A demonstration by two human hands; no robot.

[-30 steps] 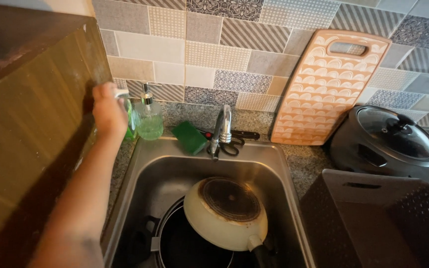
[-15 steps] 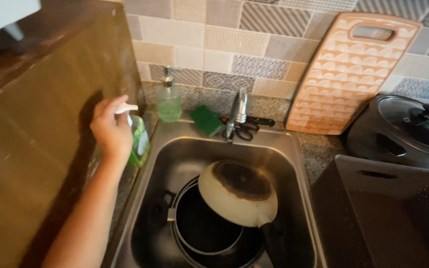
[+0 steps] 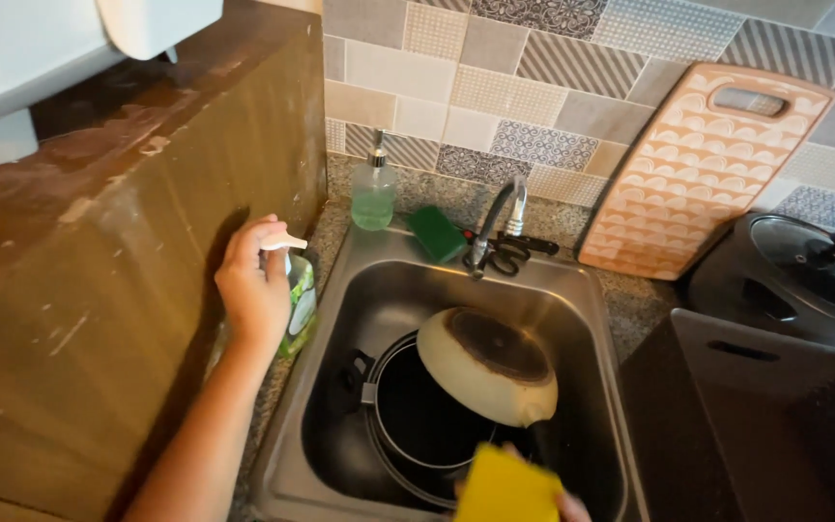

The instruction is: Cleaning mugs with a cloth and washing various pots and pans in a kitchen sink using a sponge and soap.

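My left hand [image 3: 255,285] grips a green pump bottle [image 3: 299,302] with a white nozzle, at the left rim of the steel sink [image 3: 572,290]. At the bottom edge, my right hand [image 3: 564,505] holds a yellow sponge [image 3: 506,486]; only the fingertips show. Inside the sink an upturned cream pan [image 3: 488,364] with a scorched bottom leans on a black pot [image 3: 417,416]. The sponge hovers just in front of the pan's handle end.
A second clear pump bottle [image 3: 373,189] with green liquid, a green scouring pad [image 3: 437,232], the tap [image 3: 497,217] and scissors [image 3: 514,253] line the sink's back. A peach cutting board [image 3: 703,174] leans on the tiles. A black cooker [image 3: 814,271] and dark tray [image 3: 756,416] are right; a wooden panel [image 3: 128,261] is left.
My left hand has drawn the green bottle from the back corner toward me along the sink's left edge. The yellow sponge in my right hand has come into view at the bottom.
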